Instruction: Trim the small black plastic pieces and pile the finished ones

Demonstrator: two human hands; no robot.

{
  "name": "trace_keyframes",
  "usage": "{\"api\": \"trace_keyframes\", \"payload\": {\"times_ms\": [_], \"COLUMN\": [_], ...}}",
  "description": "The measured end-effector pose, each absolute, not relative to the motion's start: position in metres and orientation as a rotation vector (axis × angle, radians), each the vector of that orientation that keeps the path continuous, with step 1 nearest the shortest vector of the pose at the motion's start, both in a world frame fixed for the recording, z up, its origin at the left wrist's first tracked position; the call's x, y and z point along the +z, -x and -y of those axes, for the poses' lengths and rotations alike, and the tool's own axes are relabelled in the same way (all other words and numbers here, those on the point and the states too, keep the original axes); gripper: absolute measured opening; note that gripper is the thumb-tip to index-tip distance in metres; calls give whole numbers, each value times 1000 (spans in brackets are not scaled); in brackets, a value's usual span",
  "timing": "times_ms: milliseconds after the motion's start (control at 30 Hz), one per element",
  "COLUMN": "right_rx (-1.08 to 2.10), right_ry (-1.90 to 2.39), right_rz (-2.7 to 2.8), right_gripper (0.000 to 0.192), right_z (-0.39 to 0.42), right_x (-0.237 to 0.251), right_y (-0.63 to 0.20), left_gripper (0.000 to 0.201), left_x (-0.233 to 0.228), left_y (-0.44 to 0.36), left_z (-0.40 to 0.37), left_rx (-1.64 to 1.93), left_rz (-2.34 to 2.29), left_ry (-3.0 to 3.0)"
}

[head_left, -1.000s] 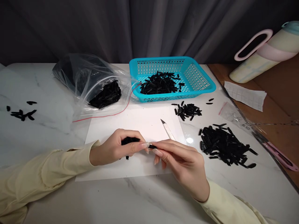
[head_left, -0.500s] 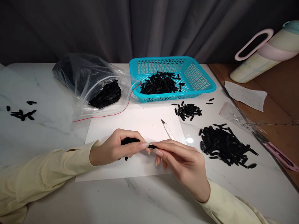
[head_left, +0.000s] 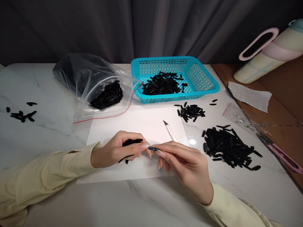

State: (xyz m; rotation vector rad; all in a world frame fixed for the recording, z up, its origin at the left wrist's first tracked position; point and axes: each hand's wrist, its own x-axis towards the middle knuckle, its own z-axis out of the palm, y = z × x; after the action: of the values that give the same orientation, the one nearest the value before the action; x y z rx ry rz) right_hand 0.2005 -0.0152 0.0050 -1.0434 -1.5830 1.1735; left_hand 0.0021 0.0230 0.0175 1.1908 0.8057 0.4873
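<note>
My left hand (head_left: 125, 149) is closed around a bunch of thin black pieces (head_left: 132, 142), some poking out below the fingers. Between the fingertips of both hands lies one slim black piece (head_left: 153, 148), roughly level; my left thumb rests at its left end. My right hand (head_left: 183, 164) pinches the other end between thumb and forefinger, its remaining fingers curled beneath. Both hands are over a white sheet of paper (head_left: 113, 126). Just beyond them on the sheet is a knife with a pointed dark blade and a pale handle (head_left: 170, 130).
A blue basket (head_left: 205, 92) holding black pieces stands at the back, beside a clear zip bag (head_left: 78, 75) of more. Loose black piles (head_left: 232, 146) lie to the right, a few pieces (head_left: 23, 116) far left. Pink-handled scissors (head_left: 284, 157) and a bottle (head_left: 267, 60) are at right.
The slim piece between my fingertips has turned slightly, showing a greyer face. My left thumb has shifted a little left; the pieces in my left hand have shifted slightly.
</note>
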Motion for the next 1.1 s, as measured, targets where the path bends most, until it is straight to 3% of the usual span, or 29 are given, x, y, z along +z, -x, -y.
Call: {"api": "trace_keyframes", "payload": {"times_ms": [1100], "right_rx": [1188], "right_ry": [977], "right_rz": [1596], "right_gripper": [25], "right_z": [14], "right_x": [2], "right_y": [-200], "left_gripper": [16], "left_x": [12], "left_y": [-2], "left_z": [-20], "left_rx": [587], "left_rz": [-748], "left_ry": [-1458]}}
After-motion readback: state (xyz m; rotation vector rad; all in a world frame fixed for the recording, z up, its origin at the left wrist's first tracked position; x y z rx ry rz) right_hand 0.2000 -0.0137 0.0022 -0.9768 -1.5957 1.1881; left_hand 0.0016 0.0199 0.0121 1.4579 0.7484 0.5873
